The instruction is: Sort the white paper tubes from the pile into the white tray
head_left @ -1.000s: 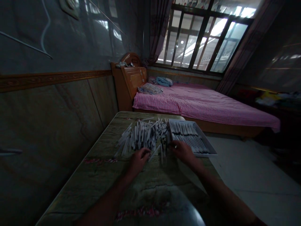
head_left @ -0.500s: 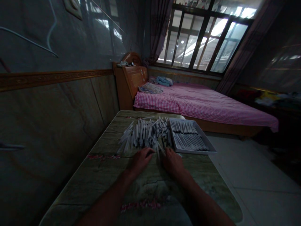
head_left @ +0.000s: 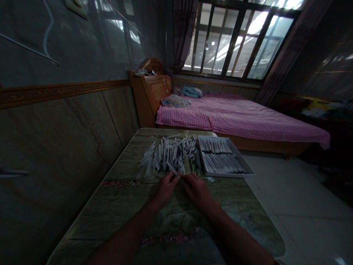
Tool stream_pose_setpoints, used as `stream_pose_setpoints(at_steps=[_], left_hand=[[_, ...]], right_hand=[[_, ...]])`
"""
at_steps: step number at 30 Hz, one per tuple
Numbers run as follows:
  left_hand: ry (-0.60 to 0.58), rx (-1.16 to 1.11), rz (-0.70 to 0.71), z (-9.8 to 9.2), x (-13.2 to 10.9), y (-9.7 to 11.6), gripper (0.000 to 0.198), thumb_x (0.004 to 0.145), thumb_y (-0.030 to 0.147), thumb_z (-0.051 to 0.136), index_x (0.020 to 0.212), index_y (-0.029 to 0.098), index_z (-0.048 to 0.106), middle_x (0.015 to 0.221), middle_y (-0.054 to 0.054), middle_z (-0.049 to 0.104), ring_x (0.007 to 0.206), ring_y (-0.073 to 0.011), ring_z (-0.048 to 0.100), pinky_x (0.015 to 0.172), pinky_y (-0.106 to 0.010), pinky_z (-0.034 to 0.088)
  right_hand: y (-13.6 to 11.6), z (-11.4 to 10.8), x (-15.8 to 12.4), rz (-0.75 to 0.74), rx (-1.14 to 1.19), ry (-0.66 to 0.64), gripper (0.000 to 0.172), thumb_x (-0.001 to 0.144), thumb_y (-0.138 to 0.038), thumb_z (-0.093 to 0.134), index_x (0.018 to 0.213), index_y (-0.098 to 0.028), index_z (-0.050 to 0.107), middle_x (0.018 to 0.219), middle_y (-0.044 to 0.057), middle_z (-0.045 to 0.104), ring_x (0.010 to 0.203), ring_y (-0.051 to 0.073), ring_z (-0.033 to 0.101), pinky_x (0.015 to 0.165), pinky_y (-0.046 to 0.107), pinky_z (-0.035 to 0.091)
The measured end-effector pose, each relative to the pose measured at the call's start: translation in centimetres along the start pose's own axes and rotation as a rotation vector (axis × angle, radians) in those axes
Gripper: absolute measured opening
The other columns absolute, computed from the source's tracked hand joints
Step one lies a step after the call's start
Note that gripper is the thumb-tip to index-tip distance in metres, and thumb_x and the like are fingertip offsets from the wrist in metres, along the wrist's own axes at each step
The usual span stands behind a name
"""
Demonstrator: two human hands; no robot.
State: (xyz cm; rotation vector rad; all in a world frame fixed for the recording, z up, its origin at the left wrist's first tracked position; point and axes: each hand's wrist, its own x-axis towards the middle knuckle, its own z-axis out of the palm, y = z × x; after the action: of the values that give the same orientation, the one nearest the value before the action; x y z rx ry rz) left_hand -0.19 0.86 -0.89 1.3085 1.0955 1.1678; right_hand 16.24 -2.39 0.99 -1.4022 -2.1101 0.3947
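My left hand (head_left: 166, 187) and my right hand (head_left: 196, 188) meet near the front of a loose pile. Between their fingertips is a slim white pen-like stick (head_left: 171, 168), tilted up to the left; its lower end is hidden by the fingers. Both hands are closed in a pinch around that end. Just beyond lies the heap of similar white sticks (head_left: 168, 152), some with dark parts. A few dark thin pieces (head_left: 191, 165) rest beside my right hand. To the right, a shallow white box (head_left: 249, 172) holds sticks laid in two rows.
All of this stands on a wood-patterned table (head_left: 124, 217) with rounded corners. A bed (head_left: 234, 117) with a pink checked sheet lies beyond it. The tiled wall (head_left: 91, 136) runs along the left, and pale floor tiles (head_left: 278, 187) show on the right.
My hands have come together; the right one moved left to meet the left. A white stick is now held up between their fingertips. The view has shifted slightly.
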Motion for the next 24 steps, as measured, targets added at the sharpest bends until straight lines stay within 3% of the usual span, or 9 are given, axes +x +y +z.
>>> stream_pose_setpoints(at_steps=[3, 7, 24], left_hand=[[0.082, -0.135, -0.106, -0.2, 0.2, 0.1, 0.038, 0.07, 0.053, 0.067, 0.083, 0.018, 0.064, 0.078, -0.004, 0.07, 0.068, -0.0179, 0.065, 0.055, -0.025, 0.049], [0.136, -0.256, -0.152, -0.5, 0.5, 0.4, 0.043, 0.069, 0.056, 0.067, 0.084, 0.017, 0.062, 0.076, -0.004, 0.069, 0.065, -0.0159, 0.067, 0.053, -0.023, 0.049], [0.117, -0.271, -0.156, -0.5, 0.3, 0.5, 0.04, 0.068, 0.052, 0.072, 0.084, 0.017, 0.061, 0.076, -0.004, 0.069, 0.065, -0.0156, 0.067, 0.053, -0.023, 0.051]], right_hand=[[0.8, -0.6, 0.3, 0.169, -0.201, 0.01, 0.024, 0.096, -0.024, 0.046, 0.113, -0.019, 0.063, 0.109, 0.009, 0.062, 0.094, 0.019, 0.062, 0.08, 0.027, 0.047], [1.9, -1.4, 0.8, 0.312, -0.436, -0.064, 0.021, 0.095, -0.026, 0.049, 0.109, -0.017, 0.063, 0.114, 0.012, 0.06, 0.097, 0.022, 0.062, 0.076, 0.028, 0.047], [0.9, -3.6, 0.5, 0.395, -0.576, -0.233, 0.03, 0.09, -0.008, 0.042, 0.111, -0.012, 0.063, 0.106, 0.018, 0.068, 0.09, 0.027, 0.07, 0.066, 0.03, 0.047]])
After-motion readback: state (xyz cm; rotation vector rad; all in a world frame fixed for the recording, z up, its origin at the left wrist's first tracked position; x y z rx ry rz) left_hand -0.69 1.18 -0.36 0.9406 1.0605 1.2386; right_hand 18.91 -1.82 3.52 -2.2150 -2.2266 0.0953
